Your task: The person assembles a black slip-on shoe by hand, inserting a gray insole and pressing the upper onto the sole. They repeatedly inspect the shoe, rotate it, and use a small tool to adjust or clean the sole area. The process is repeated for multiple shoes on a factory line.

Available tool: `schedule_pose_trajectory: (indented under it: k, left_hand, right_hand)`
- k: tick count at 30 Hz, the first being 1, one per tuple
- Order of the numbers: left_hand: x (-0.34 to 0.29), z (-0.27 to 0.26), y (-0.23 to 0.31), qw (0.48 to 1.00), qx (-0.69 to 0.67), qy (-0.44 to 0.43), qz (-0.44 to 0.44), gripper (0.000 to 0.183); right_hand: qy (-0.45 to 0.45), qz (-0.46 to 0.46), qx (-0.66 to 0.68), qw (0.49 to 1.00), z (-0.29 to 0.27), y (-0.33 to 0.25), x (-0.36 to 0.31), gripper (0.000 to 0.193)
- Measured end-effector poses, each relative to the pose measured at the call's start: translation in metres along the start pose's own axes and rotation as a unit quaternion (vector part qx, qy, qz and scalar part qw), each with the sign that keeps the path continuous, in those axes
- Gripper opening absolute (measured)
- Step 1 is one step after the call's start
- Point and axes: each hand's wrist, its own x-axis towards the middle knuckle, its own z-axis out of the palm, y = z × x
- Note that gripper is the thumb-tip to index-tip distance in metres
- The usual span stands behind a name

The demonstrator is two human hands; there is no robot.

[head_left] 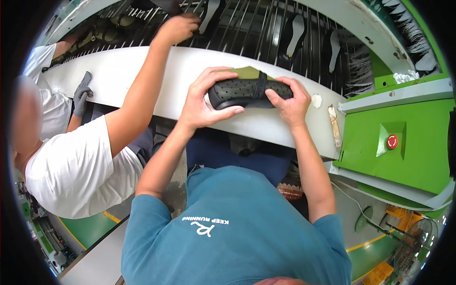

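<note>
Between my two hands, above the white ledge, is a black perforated shoe with a dark strap across it and an olive-green last showing along its top. My left hand grips the left end, thumb along the near lower edge and fingers over the top. At the other end my right hand is closed on the shoe, its thumb pressed on the near side by the strap. Whatever lies under the shoe's far side is hidden.
Beyond the ledge, a rod conveyor carries shoes with pale soles. A co-worker's arm reaches over at the left. A wrapped stick and white disc lie on the right, by a green machine with a red button.
</note>
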Motion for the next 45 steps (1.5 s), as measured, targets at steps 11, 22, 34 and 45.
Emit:
schedule_pose_trajectory:
  k: [11,22,34,45]
  left_hand:
    - [0.035,-0.001,0.061,0.997,0.032,-0.022,0.062,0.052]
    - [-0.027,0.0,0.028,0.96,-0.235,0.14,-0.053,0.051]
    - [0.232,-0.125,0.145,0.809,0.033,0.432,0.398,0.04]
    - [0.321,-0.183,-0.001,0.839,0.422,0.225,0.26,0.051]
  right_hand:
    - [0.04,0.165,0.153,0.974,-0.021,-0.024,-0.036,0.061]
    - [0.069,-0.014,0.143,0.987,-0.102,-0.038,0.057,0.026]
    - [-0.155,0.096,-0.342,0.922,-0.171,-0.048,0.333,0.078]
    - [-0.182,0.025,-0.276,0.943,-0.15,-0.047,0.346,0.064]
